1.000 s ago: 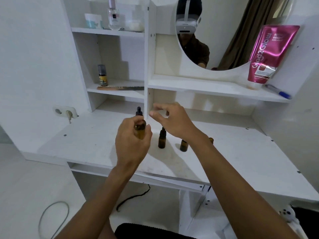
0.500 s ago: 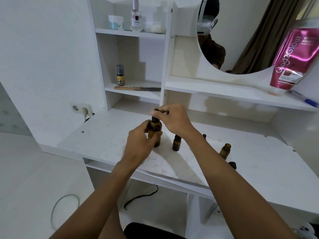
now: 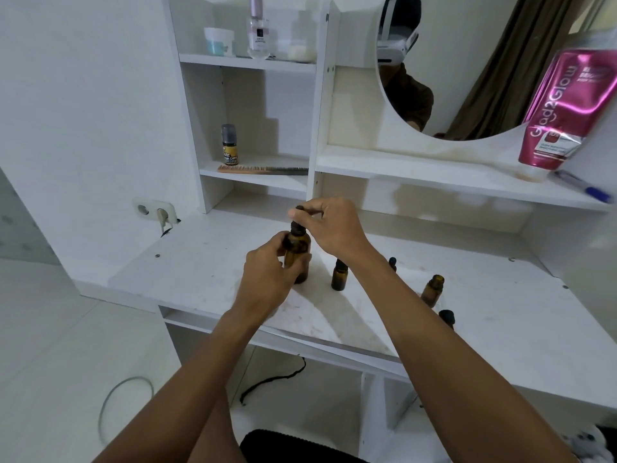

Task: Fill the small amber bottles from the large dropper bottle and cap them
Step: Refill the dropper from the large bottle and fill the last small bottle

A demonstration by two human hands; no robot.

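The large amber dropper bottle (image 3: 298,250) stands on the white desk (image 3: 207,265). My left hand (image 3: 267,275) is wrapped around its body. My right hand (image 3: 329,225) pinches the black dropper cap (image 3: 298,225) on top of it. To the right stands a small amber bottle with a black cap (image 3: 339,275). Further right is an open small amber bottle (image 3: 432,290). A loose black dropper cap (image 3: 446,317) lies near my right forearm, and another black dropper tip (image 3: 392,263) shows just behind that arm.
Shelves behind hold a comb (image 3: 263,169), a small yellow-labelled bottle (image 3: 229,145), jars and a perfume bottle (image 3: 258,31). A pink tube (image 3: 564,111) and a blue pen (image 3: 584,187) sit on the right shelf under a round mirror (image 3: 467,61). A wall socket (image 3: 155,208) is at the left.
My right hand came down from open air onto the dropper cap. The large bottle, held up a second ago, now rests on the desk. The view shifted left.
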